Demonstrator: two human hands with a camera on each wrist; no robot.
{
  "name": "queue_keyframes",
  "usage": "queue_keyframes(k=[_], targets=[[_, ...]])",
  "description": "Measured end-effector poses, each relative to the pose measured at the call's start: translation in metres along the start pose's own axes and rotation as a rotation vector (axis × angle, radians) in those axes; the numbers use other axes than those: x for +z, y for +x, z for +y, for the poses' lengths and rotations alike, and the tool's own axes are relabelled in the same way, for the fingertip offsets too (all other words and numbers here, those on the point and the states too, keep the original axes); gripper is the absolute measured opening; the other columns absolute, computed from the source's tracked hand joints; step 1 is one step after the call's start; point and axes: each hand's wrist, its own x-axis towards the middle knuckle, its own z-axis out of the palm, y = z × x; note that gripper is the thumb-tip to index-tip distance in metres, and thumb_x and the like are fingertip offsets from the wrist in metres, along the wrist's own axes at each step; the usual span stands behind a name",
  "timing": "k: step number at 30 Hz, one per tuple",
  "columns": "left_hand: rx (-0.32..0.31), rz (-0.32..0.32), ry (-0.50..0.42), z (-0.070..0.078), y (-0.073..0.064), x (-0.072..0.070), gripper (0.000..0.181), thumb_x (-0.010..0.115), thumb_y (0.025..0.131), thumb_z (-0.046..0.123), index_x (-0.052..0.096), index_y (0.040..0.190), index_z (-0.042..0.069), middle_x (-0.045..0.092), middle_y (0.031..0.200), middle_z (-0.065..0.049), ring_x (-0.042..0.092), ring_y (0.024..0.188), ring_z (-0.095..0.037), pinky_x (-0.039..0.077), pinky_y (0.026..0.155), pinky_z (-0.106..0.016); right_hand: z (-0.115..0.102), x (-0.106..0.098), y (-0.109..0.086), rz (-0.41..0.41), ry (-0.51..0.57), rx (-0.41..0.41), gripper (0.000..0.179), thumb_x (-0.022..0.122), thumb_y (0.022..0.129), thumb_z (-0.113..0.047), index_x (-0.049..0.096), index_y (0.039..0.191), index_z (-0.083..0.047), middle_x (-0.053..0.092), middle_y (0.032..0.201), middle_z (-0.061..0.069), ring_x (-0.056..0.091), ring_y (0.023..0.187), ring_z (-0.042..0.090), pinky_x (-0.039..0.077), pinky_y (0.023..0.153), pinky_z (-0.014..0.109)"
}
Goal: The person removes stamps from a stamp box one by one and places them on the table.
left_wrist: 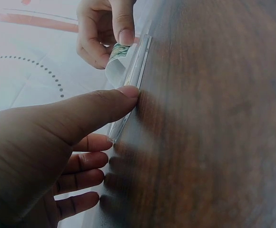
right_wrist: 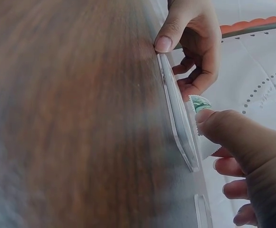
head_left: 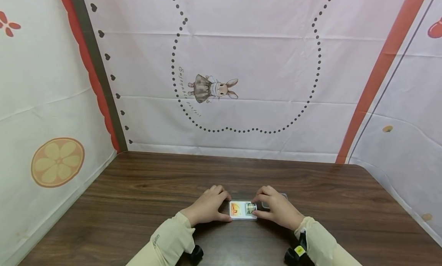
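A flat clear plastic case (head_left: 243,216) lies on the table in front of me, with white backing inside. On its left half is an orange-and-yellow stamp (head_left: 235,209). My left hand (head_left: 208,206) holds the case's left end, thumb at the near edge and index finger at the far edge. Between thumb and fingers, my right hand (head_left: 279,209) pinches a green stamp (right_wrist: 201,102) with toothed edges over the case's right half. The wrist views show this stamp curled and standing up from the case. The tips of the right fingers are partly hidden behind it.
A second clear plastic piece (head_left: 284,196), perhaps a lid, lies just behind the right hand and is partly covered by it. The dark wooden table (head_left: 155,185) meets a printed cloth wall (head_left: 262,78) at the back, with cloth on both sides.
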Motion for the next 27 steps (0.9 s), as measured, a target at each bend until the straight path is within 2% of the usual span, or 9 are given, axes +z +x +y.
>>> queue_keyframes(k=[27], targets=[[0.005, 0.001, -0.018, 0.0005, -0.0013, -0.0011, 0.052, 0.077, 0.078, 0.046, 0.062, 0.116, 0.015, 0.053, 0.106, 0.002, 0.047, 0.097, -0.014, 0.041, 0.087, -0.036, 0.0017, -0.004, -0.005, -0.018, -0.002, 0.027, 0.023, 0.071, 0.085, -0.039, 0.071, 0.099, -0.022, 0.053, 0.099, -0.011, 0.048, 0.09, 0.004, 0.048, 0.074, 0.025]])
